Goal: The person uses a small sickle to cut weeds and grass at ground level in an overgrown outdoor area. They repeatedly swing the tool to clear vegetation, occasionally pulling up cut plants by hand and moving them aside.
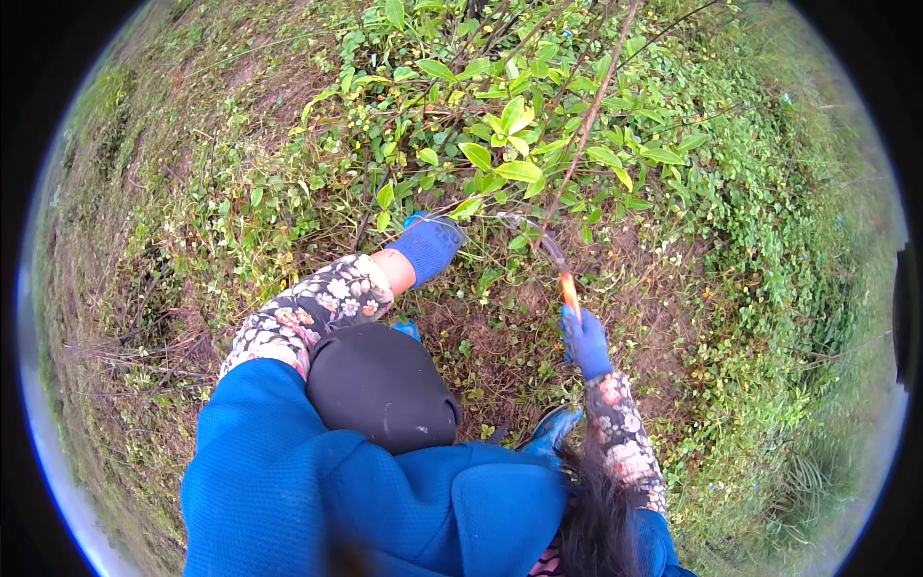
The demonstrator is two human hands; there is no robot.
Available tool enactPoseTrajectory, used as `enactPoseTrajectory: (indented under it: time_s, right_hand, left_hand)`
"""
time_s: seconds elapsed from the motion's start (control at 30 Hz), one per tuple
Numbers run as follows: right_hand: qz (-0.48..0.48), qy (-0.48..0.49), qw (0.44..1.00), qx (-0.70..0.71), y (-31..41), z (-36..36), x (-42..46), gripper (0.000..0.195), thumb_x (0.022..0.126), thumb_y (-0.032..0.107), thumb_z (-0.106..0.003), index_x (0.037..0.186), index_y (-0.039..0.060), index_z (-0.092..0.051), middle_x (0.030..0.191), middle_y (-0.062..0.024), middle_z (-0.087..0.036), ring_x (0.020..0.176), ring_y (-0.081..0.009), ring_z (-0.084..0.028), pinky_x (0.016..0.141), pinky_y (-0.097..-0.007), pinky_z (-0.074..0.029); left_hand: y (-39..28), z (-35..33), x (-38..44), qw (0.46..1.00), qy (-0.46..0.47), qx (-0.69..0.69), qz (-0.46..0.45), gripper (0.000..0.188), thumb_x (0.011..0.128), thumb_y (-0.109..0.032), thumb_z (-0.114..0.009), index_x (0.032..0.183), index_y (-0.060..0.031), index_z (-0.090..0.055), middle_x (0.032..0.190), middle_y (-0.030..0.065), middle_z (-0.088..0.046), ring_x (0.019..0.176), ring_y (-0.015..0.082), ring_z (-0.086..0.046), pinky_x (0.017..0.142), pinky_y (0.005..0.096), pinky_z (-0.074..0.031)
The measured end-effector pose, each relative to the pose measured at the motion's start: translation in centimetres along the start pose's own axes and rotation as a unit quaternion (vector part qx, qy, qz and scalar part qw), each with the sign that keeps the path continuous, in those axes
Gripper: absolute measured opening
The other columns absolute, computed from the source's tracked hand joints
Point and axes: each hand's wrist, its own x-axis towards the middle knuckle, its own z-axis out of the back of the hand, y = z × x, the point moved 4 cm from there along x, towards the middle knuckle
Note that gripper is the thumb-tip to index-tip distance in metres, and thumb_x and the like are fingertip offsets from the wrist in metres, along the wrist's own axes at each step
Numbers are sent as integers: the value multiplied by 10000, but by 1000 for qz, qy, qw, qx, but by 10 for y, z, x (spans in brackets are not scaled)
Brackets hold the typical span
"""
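My right hand (585, 340), in a blue knit glove, grips the orange handle (570, 292) of a sickle. The sickle's curved metal blade (551, 249) points up and left, its tip among low leaves. To its left, my left hand (430, 249), gloved in the same blue, is closed low at the edge of a leafy shrub (515, 144). Thin grass stems (472, 249) stick out beside its fingers; the fingers themselves are partly hidden. A gap of ground plants lies between the blade tip and my left hand.
A long bare woody branch (595, 108) slants down across the shrub towards the blade. Dense green ground cover (764, 238) spreads at the right. Cut-looking dry twigs (144, 357) lie at the left. A blue boot (551, 433) stands on patchy soil below my right hand.
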Motion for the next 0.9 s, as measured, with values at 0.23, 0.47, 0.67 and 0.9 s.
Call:
enactPoseTrajectory:
  time_s: [0.23,0.47,0.67,0.9]
  right_hand:
    - [51,-32,934,-351,-32,-19,4,567,921,559,-553,1020,5,-620,849,-243,-653,839,-418,-642,747,-470,-488]
    - [18,41,921,-386,-132,127,-111,494,912,495,-614,1009,12,-641,792,-203,-651,745,-365,-639,694,-437,-499]
    - [19,19,985,-169,-19,30,-27,375,961,397,-589,868,34,-575,599,-2,-504,489,-87,-463,454,-283,-382]
    - [94,81,902,-414,18,-94,27,604,932,586,-511,1005,-4,-618,888,-265,-654,896,-443,-631,782,-504,-480]
  left_hand:
    - [3,22,-17,1000,16,-23,-5,251,793,-125,-579,1036,-79,-619,846,104,-633,765,307,-632,682,440,-502]
    - [-16,23,-106,994,104,-38,-10,471,767,-164,-689,1221,-122,-573,1273,151,-528,1091,310,-570,870,410,-474]
    - [-35,51,-106,990,133,-23,29,793,780,-161,-682,1490,-110,-331,1477,178,-379,1072,298,-574,839,420,-473]
    - [11,-32,-85,963,197,101,150,443,825,-111,-570,1266,-68,-558,1136,143,-612,852,261,-629,701,385,-480]
